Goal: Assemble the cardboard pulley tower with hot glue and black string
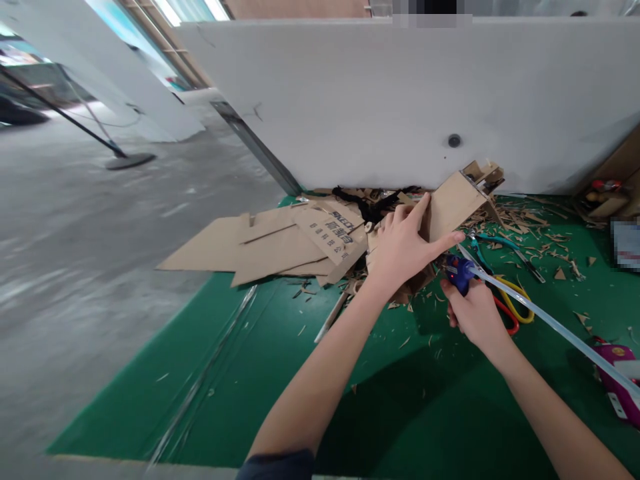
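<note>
My left hand [406,243] is spread over a folded cardboard structure [456,205], thumb on the near side and fingers on the far side, gripping it at a tilt. Small cardboard parts stick up at its far end. Wrapped round the handle of a blue hot glue gun [459,272] is my right hand [475,310]. A long clear glue stick [545,320] trails from the gun's back toward the lower right. The gun's nozzle is close to the structure's underside; whether they touch is hidden. Teal-handled pliers [500,241] and red-and-yellow-handled scissors [520,300] lie just beyond my right hand.
Flat cardboard sheets [280,243], one printed, lie left on the green tabletop [225,373]. Cardboard scraps [525,220] litter the back, along a white panel [370,100]. A magenta tool [617,380] lies at the right edge, and an open box [607,200] stands behind.
</note>
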`<state>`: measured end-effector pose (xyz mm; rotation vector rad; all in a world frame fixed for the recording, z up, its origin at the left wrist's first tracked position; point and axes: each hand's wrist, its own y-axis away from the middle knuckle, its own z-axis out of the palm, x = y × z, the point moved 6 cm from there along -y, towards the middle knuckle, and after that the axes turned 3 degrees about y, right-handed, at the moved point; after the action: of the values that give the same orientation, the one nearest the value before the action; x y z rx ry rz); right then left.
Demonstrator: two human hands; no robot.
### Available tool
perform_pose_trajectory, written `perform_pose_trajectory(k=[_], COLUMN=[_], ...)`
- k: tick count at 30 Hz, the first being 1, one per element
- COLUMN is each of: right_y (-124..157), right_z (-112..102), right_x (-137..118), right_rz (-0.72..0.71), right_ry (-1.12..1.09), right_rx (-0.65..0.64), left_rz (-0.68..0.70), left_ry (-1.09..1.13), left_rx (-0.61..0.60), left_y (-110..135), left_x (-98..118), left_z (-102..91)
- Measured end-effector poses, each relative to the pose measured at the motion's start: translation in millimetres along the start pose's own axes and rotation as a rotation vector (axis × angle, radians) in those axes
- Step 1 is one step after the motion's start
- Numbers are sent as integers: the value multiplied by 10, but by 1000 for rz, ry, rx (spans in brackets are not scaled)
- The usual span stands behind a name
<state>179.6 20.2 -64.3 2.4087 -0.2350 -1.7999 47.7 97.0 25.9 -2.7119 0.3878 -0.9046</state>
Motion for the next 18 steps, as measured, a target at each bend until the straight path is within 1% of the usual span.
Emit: perform_pose_trajectory(k=[11, 15, 18], right_y=[-57, -27, 7], right_z=[4, -3, -13], right_x=[40, 28, 13], right_rz=[-5, 8, -9], right_ry=[45, 65, 71], right_rx=[-6, -13, -28], left_rz=[7, -4, -20], left_ry=[-33, -7, 8], left_rx=[13, 9, 5], left_y=[-8, -18, -32], left_x=[7, -1, -19], left_z=[29, 22, 17])
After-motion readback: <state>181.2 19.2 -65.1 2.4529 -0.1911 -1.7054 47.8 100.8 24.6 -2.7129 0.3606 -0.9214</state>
